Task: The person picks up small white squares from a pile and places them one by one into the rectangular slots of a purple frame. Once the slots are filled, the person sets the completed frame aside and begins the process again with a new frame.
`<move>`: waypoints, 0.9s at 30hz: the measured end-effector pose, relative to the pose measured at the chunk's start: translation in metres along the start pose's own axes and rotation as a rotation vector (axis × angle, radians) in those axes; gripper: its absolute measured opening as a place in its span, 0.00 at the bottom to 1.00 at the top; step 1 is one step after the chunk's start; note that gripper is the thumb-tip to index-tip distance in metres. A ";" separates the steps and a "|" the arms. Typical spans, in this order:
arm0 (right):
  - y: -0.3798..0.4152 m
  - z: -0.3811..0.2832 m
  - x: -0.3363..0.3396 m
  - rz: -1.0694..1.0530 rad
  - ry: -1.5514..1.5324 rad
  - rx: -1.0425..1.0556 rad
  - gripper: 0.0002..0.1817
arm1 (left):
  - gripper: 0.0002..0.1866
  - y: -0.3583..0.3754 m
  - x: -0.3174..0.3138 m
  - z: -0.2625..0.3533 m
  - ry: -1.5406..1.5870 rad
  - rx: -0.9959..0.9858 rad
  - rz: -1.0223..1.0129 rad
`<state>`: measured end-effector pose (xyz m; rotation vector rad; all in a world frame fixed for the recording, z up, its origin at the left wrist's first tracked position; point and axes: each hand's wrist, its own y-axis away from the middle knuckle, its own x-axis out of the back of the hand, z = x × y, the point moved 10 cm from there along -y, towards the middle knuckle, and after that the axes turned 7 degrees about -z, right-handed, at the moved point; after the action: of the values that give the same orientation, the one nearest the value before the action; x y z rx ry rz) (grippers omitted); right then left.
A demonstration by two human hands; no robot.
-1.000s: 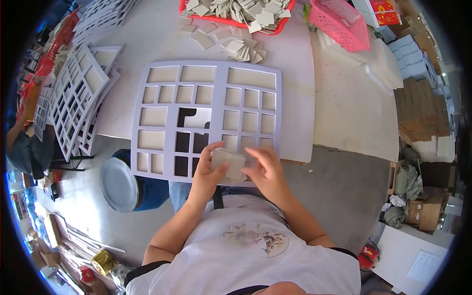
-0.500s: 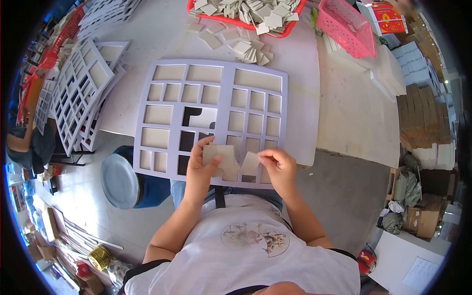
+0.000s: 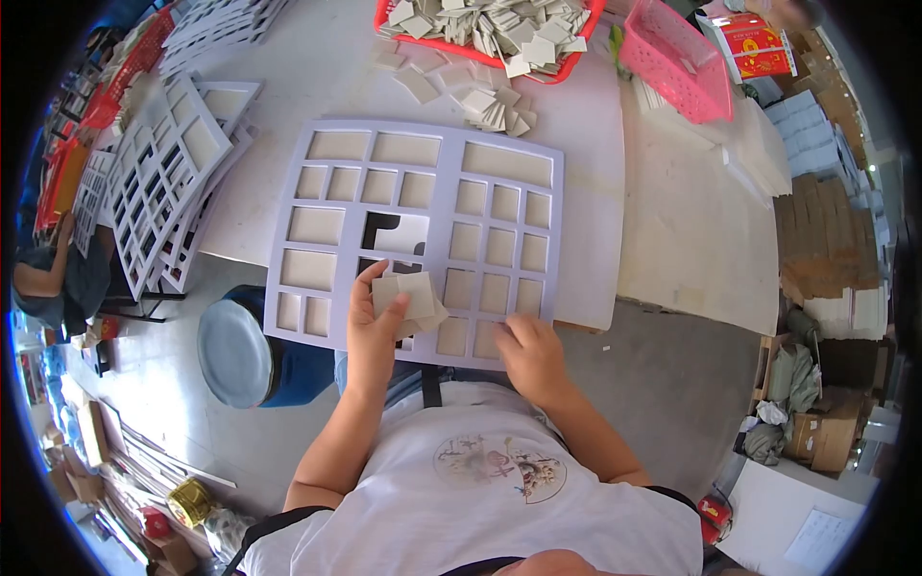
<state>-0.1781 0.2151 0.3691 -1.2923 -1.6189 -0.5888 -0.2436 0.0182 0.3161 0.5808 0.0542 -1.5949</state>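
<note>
A pale lilac frame [image 3: 444, 221] with many rectangular openings lies on the table and juts over its near edge. Most openings show beige cardboard backing; a few left of centre show dark gaps. Over the lower middle of the frame my left hand [image 3: 373, 322] is closed on several beige cardboard pieces [image 3: 415, 291], thumb on top, fanned slightly apart. At the frame's lower right, my right hand [image 3: 534, 355] rests with fingers curled together, fingertips at a cardboard piece [image 3: 488, 338] in an opening. What lies under those fingers is hidden.
Cardboard pieces fill a red basket [image 3: 499, 65] at the back, with loose ones [image 3: 495, 108] before it. Lilac frames [image 3: 163, 158] are stacked at left. A pink basket [image 3: 677, 62] stands back right; a blue barrel [image 3: 233, 353] is below left. Another person's arm [image 3: 53, 274] shows far left.
My right hand has moved down to the frame, and the piece it held up now lies in a lower-right opening. My left hand has shifted slightly left with its pieces.
</note>
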 end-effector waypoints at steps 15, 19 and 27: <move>-0.083 -0.051 0.012 -0.034 -0.112 0.201 0.07 | 0.18 0.032 0.307 0.195 0.119 -0.870 0.661; -0.101 -0.077 0.013 -0.033 -0.147 0.280 0.06 | 0.19 -0.013 0.505 0.196 0.394 -0.681 0.720; -0.144 -0.070 -0.026 -0.107 -0.646 0.135 0.08 | 0.20 0.009 0.448 0.203 0.368 -0.505 0.555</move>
<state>-0.2861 0.0988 0.4029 -1.3789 -2.2189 -0.1106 -0.2997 -0.4704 0.3181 0.4316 0.5127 -0.8722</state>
